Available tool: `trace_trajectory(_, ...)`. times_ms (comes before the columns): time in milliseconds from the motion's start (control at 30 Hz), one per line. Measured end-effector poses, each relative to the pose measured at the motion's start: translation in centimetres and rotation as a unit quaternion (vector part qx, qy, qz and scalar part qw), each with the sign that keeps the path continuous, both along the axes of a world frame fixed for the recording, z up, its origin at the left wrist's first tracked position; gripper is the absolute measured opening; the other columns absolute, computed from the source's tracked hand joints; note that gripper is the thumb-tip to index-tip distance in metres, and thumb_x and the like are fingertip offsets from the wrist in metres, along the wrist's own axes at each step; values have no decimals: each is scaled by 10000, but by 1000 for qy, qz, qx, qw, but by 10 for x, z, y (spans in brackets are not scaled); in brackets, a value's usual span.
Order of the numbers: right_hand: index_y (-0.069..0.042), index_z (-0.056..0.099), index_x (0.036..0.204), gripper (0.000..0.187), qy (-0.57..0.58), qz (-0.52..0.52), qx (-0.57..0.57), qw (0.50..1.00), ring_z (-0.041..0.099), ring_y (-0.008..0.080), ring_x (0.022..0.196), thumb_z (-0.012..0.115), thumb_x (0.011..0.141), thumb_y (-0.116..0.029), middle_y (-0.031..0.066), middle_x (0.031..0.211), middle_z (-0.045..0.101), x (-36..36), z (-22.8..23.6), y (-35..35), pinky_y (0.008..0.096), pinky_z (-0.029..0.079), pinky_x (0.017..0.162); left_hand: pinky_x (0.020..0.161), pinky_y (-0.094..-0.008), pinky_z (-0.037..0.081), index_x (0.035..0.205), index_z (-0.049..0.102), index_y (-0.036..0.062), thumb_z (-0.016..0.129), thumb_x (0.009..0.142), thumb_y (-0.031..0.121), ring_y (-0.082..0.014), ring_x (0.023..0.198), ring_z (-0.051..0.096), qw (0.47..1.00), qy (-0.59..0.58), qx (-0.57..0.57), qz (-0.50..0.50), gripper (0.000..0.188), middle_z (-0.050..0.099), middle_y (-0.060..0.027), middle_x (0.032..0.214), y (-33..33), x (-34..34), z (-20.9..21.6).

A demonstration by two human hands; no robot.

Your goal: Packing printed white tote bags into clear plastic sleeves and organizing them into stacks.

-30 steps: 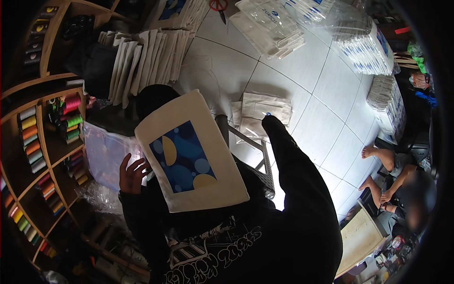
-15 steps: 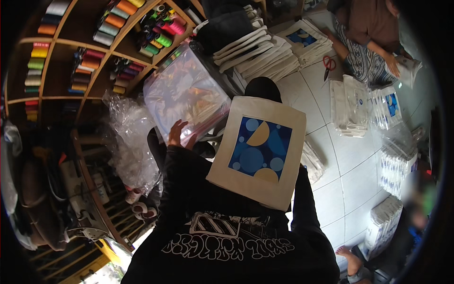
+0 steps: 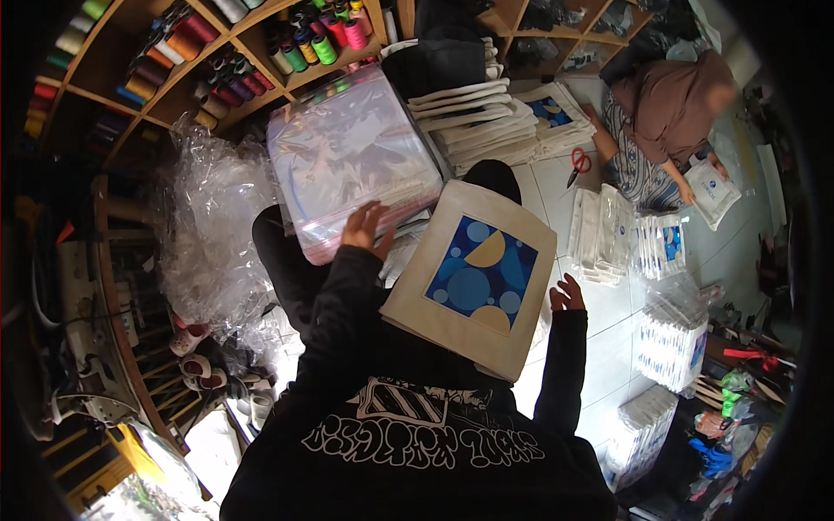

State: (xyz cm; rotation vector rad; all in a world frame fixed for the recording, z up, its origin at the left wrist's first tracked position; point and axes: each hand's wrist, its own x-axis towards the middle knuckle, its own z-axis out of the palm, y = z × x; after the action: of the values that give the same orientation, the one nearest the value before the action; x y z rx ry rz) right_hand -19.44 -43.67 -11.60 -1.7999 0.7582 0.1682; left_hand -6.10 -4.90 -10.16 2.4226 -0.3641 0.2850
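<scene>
A cream canvas tote bag [image 3: 417,291] with a blue circle-pattern print [image 3: 473,282] lies across my lap, tilted a little. My left hand [image 3: 365,230] is at the lower right corner of a stack of clear plastic bags [image 3: 347,148], its fingers apart and nothing in them. Whether its fingertips touch the plastic is hard to see. My right hand [image 3: 567,295] hovers just off the tote bag's right edge, fingers spread, holding nothing.
Crumpled clear plastic [image 3: 221,234] is heaped at the left, below thread shelves [image 3: 234,43]. Folded totes [image 3: 473,117] are piled ahead. Red-handled scissors [image 3: 579,165] and packed bags [image 3: 599,234] lie on the tiled floor. A seated person [image 3: 669,113] handles a packed bag at the far right.
My right hand has come out from behind the tote bag's right edge. My left hand still hangs near the plastic stack. The whole view has shifted, and the other person's packed bag now faces up.
</scene>
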Motion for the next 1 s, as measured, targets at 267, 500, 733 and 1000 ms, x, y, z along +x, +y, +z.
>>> trace_trajectory(267, -72, 344, 1270, 607, -203, 204, -294, 912, 386, 298, 1155, 620, 737, -162, 154, 1208, 425, 28, 89, 56, 434, 345, 923, 906, -424, 354, 1112, 511, 189, 697, 661, 296, -274, 1130, 408, 988, 57, 144, -6, 500, 447, -23, 1225, 46, 57, -18)
trace_trajectory(500, -36, 392, 1210, 571, -232, 269, -274, 894, 410, 373, 1112, 641, 707, -142, 224, 1176, 433, 40, 102, 81, 422, 341, 934, 797, -343, 439, 735, 628, 142, 679, 656, 239, -236, 935, 540, 995, 65, 66, -27, 134, 608, -17, 933, 49, 69, -24)
trace_trajectory(733, -70, 441, 1178, 564, -228, 342, -279, 868, 456, 383, 1060, 668, 678, -197, 219, 1160, 444, 52, 110, 121, 423, 400, 872, 815, -382, 417, 773, 627, 155, 681, 663, 258, -239, 963, 516, 996, 48, 77, -4, 160, 605, -11, 901, 39, 58, -11)
trace_trajectory(1000, -79, 465, 1171, 547, -240, 419, -252, 839, 478, 362, 1049, 675, 673, -171, 203, 1177, 447, 60, 116, 143, 402, 401, 872, 845, -396, 368, 788, 640, 185, 677, 672, 280, -185, 1010, 479, 994, 70, 75, 24, 154, 599, 42, 936, 35, 55, -22)
